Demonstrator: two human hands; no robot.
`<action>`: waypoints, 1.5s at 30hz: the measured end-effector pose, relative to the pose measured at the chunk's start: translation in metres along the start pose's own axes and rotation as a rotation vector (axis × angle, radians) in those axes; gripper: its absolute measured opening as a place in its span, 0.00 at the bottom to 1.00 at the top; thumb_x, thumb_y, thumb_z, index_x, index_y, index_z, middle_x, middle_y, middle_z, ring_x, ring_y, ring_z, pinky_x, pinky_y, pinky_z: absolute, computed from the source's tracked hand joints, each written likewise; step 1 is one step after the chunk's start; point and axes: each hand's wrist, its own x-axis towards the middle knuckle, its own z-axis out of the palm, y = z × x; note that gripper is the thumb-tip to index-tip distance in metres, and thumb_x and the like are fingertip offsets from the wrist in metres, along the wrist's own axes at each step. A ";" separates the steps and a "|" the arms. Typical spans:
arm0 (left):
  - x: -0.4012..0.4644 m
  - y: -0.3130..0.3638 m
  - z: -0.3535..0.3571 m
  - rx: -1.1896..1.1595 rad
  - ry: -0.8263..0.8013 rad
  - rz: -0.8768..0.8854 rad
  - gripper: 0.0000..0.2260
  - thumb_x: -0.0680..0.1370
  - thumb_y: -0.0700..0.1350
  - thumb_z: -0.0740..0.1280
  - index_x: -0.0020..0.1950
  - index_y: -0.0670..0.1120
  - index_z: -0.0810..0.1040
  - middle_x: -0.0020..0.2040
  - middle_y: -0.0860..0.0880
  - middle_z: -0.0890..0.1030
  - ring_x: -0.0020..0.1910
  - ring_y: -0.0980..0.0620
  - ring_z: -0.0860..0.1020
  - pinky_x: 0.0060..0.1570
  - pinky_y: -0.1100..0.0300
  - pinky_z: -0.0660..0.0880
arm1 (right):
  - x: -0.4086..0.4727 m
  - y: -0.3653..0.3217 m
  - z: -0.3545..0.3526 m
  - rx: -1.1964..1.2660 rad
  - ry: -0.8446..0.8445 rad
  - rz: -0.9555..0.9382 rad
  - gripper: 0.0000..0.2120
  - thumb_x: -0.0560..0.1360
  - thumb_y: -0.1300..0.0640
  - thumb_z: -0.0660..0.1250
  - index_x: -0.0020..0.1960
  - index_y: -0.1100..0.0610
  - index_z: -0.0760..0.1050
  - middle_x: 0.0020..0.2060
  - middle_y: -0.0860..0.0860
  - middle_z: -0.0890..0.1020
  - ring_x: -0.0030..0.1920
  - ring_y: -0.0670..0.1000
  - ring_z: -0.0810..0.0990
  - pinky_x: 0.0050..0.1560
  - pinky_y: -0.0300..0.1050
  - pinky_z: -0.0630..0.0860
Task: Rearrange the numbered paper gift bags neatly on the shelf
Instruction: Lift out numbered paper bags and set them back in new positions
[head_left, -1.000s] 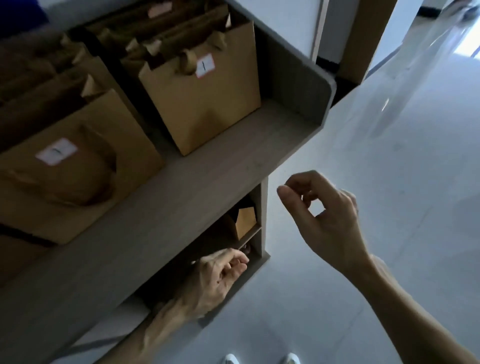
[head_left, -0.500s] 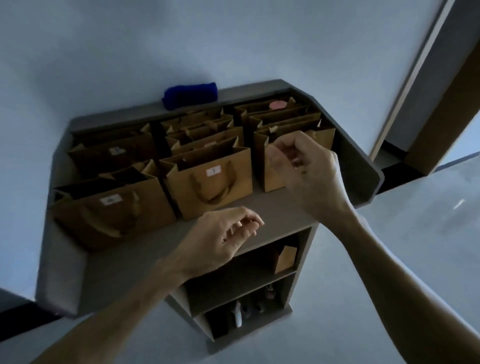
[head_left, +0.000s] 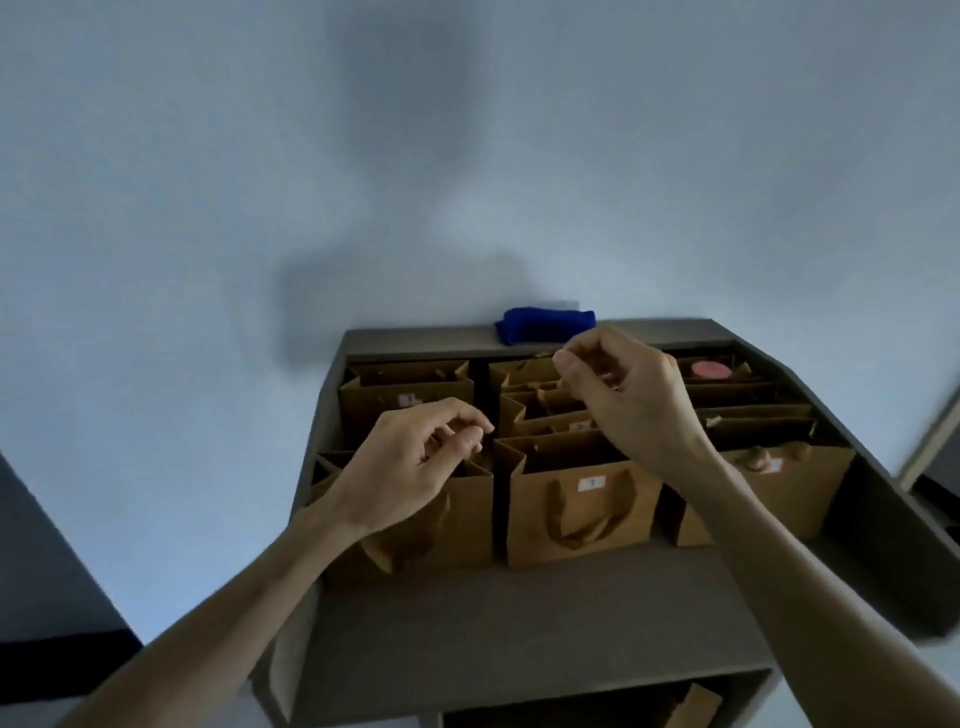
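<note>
I see bare shelf (head_left: 519, 634) nearest me, open to its front edge. Beyond stand the paper gift bags (head_left: 584, 506) in rows, reaching the raised back rim. My left hand (head_left: 410, 467) hovers over the front-left bag, fingers curled, holding nothing I can make out; my right hand (head_left: 631, 400) likewise, pinched above the middle rows. A blue cloth (head_left: 545, 325) lies farthest.

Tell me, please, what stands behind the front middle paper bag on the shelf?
Behind the front middle bag stands a row of more brown paper bags, one after another. The right hand covers part of them, so their number and labels cannot be read.
</note>
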 end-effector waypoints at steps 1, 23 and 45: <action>0.004 -0.012 -0.006 0.018 0.013 -0.017 0.07 0.80 0.47 0.64 0.56 0.51 0.79 0.46 0.60 0.81 0.47 0.62 0.81 0.42 0.70 0.77 | 0.006 0.002 0.008 0.007 -0.017 0.015 0.05 0.79 0.54 0.67 0.54 0.53 0.78 0.41 0.44 0.82 0.42 0.44 0.83 0.41 0.35 0.81; 0.054 -0.152 -0.034 0.634 -0.196 -0.397 0.12 0.79 0.48 0.66 0.62 0.54 0.77 0.59 0.55 0.80 0.59 0.54 0.77 0.68 0.52 0.67 | 0.117 0.095 0.125 -0.156 -0.414 0.054 0.02 0.80 0.56 0.66 0.51 0.49 0.76 0.44 0.46 0.82 0.45 0.42 0.81 0.51 0.42 0.80; 0.057 -0.159 -0.039 0.628 -0.156 -0.435 0.08 0.78 0.48 0.67 0.55 0.56 0.82 0.54 0.57 0.82 0.54 0.56 0.79 0.50 0.62 0.73 | 0.145 0.121 0.142 -0.351 -0.580 -0.049 0.09 0.80 0.52 0.65 0.59 0.50 0.76 0.56 0.48 0.79 0.54 0.48 0.78 0.56 0.51 0.79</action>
